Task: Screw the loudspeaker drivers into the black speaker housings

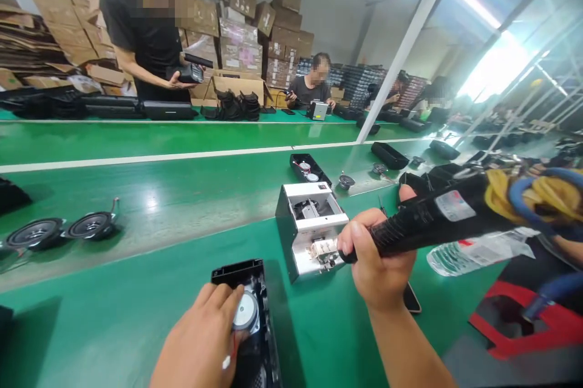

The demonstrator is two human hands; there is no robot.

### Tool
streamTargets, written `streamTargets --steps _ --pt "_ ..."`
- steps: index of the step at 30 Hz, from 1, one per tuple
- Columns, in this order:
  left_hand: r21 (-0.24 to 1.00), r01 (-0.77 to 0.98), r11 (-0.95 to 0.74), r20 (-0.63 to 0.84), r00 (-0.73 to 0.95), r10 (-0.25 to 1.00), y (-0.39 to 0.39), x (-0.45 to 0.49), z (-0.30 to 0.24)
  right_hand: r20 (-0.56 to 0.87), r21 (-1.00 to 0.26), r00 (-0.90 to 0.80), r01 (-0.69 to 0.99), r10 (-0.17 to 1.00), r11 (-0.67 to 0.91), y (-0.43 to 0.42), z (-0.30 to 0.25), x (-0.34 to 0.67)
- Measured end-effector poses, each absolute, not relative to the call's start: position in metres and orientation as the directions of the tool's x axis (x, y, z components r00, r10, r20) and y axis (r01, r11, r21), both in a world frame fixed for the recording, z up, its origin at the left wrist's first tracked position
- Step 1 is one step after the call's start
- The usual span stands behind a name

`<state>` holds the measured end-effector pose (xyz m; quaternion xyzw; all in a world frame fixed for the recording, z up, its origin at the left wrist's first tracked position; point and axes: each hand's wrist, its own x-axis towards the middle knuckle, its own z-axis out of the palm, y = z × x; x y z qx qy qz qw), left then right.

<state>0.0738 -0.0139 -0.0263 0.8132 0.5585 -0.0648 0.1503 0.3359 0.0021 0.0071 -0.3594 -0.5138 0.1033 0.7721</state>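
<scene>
My right hand is wrapped round a black electric screwdriver, which lies nearly level. Its tip end points left, close to the front of a metal screw feeder; the bit itself is hard to make out. My left hand reaches over the side of a black speaker housing, fingers together and pressed at the edge of a round speaker seated inside. A red wire with a white connector shows beside that hand. The lower end of the housing runs out of view.
Two loose speakers lie at left on the belt. Past the feeder is another housing with speakers. A plastic bottle lies at right near a red and black object. Co-workers are across the line.
</scene>
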Motion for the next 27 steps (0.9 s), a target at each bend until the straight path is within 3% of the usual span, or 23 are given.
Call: streamTargets --steps 3,7,12,14,17,27 --pt "0.125 0.94 -0.317 -0.361 0.341 0.868 -0.013 0.09 -0.011 0.68 -0.714 0.441 0.213 0.586 0.667 0.008 -0.005 0.342" --pt "0.163 0.929 -0.331 -0.366 0.369 0.854 -0.011 0.089 -0.007 0.579 -0.803 0.434 0.155 0.69 0.576 0.003 -0.011 0.336" --pt "0.231 0.921 -0.313 -0.358 0.379 0.853 -0.014 0.086 -0.005 0.367 -0.884 0.387 -0.137 0.846 0.446 -0.031 0.004 0.306" --pt "0.247 0.92 -0.305 -0.356 0.379 0.854 -0.013 0.087 -0.002 0.383 -0.825 0.397 -0.26 0.834 0.502 -0.045 0.008 0.286" --pt "0.26 0.919 -0.296 -0.363 0.377 0.852 -0.012 0.089 -0.001 0.46 -0.754 0.378 -0.312 0.804 0.578 -0.053 0.004 0.256" --pt "0.288 0.902 -0.322 -0.351 0.412 0.841 -0.013 0.086 0.0 0.425 -0.804 0.24 -0.342 0.873 0.486 -0.036 -0.04 0.238"
